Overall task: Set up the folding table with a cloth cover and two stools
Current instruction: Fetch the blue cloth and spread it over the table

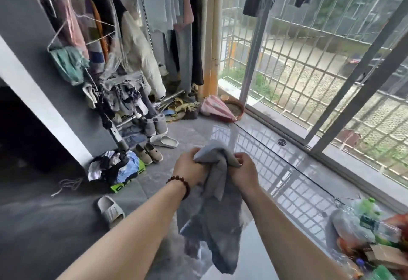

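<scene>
A grey cloth (215, 209) hangs bunched in front of me over the balcony floor. My left hand (189, 169), with a bead bracelet on its wrist, grips the cloth's upper left part. My right hand (244, 170) grips the upper right part close beside it. The cloth's lower end dangles loose between my forearms. No folding table or stool is in view.
A clothes rack (141, 37) with hanging garments fills the left and back. Shoes and slippers (154, 145) lie beneath it, with one slipper (110, 210) nearer me. A pile of clothes (117, 167) is on the floor. The barred window (320, 70) runs along the right. Bags of bottles (371, 235) sit at bottom right.
</scene>
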Action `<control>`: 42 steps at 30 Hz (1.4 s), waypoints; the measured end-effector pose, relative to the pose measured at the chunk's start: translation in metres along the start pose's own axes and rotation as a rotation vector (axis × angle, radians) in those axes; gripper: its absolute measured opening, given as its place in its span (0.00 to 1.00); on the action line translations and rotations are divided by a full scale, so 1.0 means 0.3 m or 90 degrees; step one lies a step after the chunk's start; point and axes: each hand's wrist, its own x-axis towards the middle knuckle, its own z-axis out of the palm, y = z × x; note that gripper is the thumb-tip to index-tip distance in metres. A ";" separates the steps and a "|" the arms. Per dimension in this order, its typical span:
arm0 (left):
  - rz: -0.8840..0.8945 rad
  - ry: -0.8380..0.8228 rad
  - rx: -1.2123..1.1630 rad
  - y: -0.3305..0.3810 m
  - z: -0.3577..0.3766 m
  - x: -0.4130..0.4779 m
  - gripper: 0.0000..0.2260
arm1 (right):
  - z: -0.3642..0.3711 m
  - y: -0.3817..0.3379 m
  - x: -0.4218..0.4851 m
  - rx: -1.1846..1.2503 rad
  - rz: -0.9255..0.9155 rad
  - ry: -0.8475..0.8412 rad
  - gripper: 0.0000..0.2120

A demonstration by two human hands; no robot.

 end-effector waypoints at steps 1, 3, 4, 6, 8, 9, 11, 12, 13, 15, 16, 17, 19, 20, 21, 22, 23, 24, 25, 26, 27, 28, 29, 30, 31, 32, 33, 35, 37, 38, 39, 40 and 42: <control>-0.007 0.026 -0.008 -0.003 0.000 0.005 0.05 | 0.005 -0.005 0.017 -0.009 -0.011 -0.015 0.10; -0.034 0.069 -0.015 -0.014 0.000 0.010 0.04 | 0.017 -0.012 0.043 -0.027 -0.029 -0.040 0.11; -0.048 0.095 -0.027 -0.019 0.000 0.011 0.04 | 0.021 -0.015 0.054 -0.029 -0.039 -0.049 0.12; -0.079 0.154 -0.060 -0.037 0.001 0.017 0.05 | 0.028 -0.023 0.072 -0.014 -0.058 -0.066 0.13; -0.114 0.204 -0.071 -0.055 0.003 0.020 0.05 | 0.033 -0.034 0.082 -0.010 -0.089 -0.088 0.14; -0.129 0.226 -0.072 -0.065 0.004 0.020 0.05 | 0.036 -0.041 0.085 -0.013 -0.108 -0.098 0.15; -0.156 0.259 -0.070 -0.091 0.007 0.019 0.06 | 0.043 -0.051 0.089 -0.013 -0.136 -0.122 0.15; -0.166 0.268 -0.067 -0.101 0.007 0.015 0.06 | 0.052 -0.054 0.091 -0.013 -0.146 -0.141 0.14; -0.173 0.272 -0.060 -0.112 0.007 0.012 0.06 | 0.063 -0.056 0.092 -0.015 -0.154 -0.167 0.12; -0.191 0.286 -0.059 -0.133 0.002 0.005 0.07 | 0.095 -0.051 0.091 -0.013 -0.152 -0.235 0.08; -0.198 0.296 -0.069 -0.143 -0.004 0.002 0.07 | 0.116 -0.045 0.088 -0.003 -0.140 -0.269 0.08; -0.199 0.306 -0.078 -0.152 -0.012 -0.002 0.08 | 0.137 -0.036 0.083 -0.001 -0.129 -0.296 0.08; -0.203 0.319 -0.086 -0.169 -0.035 -0.012 0.08 | 0.182 -0.021 0.071 -0.023 -0.123 -0.323 0.09; -0.207 0.325 -0.090 -0.180 -0.051 -0.018 0.08 | 0.203 -0.017 0.063 -0.029 -0.125 -0.331 0.09; -0.213 0.333 -0.099 -0.196 -0.068 -0.024 0.08 | 0.223 -0.018 0.052 -0.031 -0.129 -0.340 0.09; -0.220 0.340 -0.112 -0.209 -0.086 -0.033 0.08 | 0.242 -0.021 0.041 -0.030 -0.133 -0.352 0.08; -0.224 0.346 -0.128 -0.224 -0.105 -0.042 0.08 | 0.262 -0.024 0.028 -0.031 -0.135 -0.365 0.08; -0.225 0.345 -0.143 -0.239 -0.123 -0.052 0.08 | 0.280 -0.030 0.013 -0.035 -0.136 -0.377 0.08; -0.222 0.337 -0.155 -0.253 -0.140 -0.061 0.07 | 0.294 -0.038 -0.004 -0.041 -0.140 -0.388 0.08; -0.213 0.324 -0.167 -0.263 -0.155 -0.071 0.06 | 0.309 -0.046 -0.022 -0.044 -0.143 -0.396 0.06; -0.203 0.308 -0.180 -0.270 -0.171 -0.082 0.06 | 0.323 -0.054 -0.042 -0.038 -0.147 -0.404 0.04; -0.192 0.295 -0.191 -0.276 -0.189 -0.094 0.06 | 0.338 -0.062 -0.062 -0.023 -0.154 -0.411 0.03; -0.185 0.284 -0.198 -0.283 -0.210 -0.107 0.06 | 0.355 -0.069 -0.081 -0.007 -0.166 -0.415 0.06; -0.178 0.274 -0.201 -0.292 -0.234 -0.120 0.07 | 0.374 -0.077 -0.102 0.001 -0.177 -0.413 0.10; -0.173 0.265 -0.198 -0.302 -0.261 -0.136 0.07 | 0.393 -0.088 -0.120 -0.005 -0.185 -0.405 0.12; -0.170 0.258 -0.188 -0.314 -0.289 -0.153 0.09 | 0.412 -0.100 -0.140 -0.013 -0.193 -0.395 0.13; -0.169 0.253 -0.180 -0.327 -0.319 -0.172 0.10 | 0.437 -0.110 -0.158 -0.023 -0.199 -0.388 0.13; -0.175 0.253 -0.174 -0.356 -0.382 -0.212 0.11 | 0.491 -0.127 -0.201 -0.045 -0.204 -0.384 0.12; -0.190 0.274 -0.185 -0.385 -0.449 -0.255 0.10 | 0.554 -0.144 -0.254 -0.071 -0.205 -0.388 0.11; -0.198 0.290 -0.202 -0.400 -0.483 -0.277 0.09 | 0.586 -0.153 -0.282 -0.078 -0.208 -0.390 0.13; -0.207 0.304 -0.221 -0.415 -0.518 -0.300 0.07 | 0.616 -0.164 -0.312 -0.082 -0.211 -0.397 0.13; -0.214 0.314 -0.238 -0.431 -0.553 -0.322 0.06 | 0.648 -0.175 -0.341 -0.080 -0.214 -0.408 0.13; -0.221 0.326 -0.258 -0.460 -0.621 -0.366 0.04 | 0.708 -0.199 -0.401 -0.066 -0.221 -0.439 0.11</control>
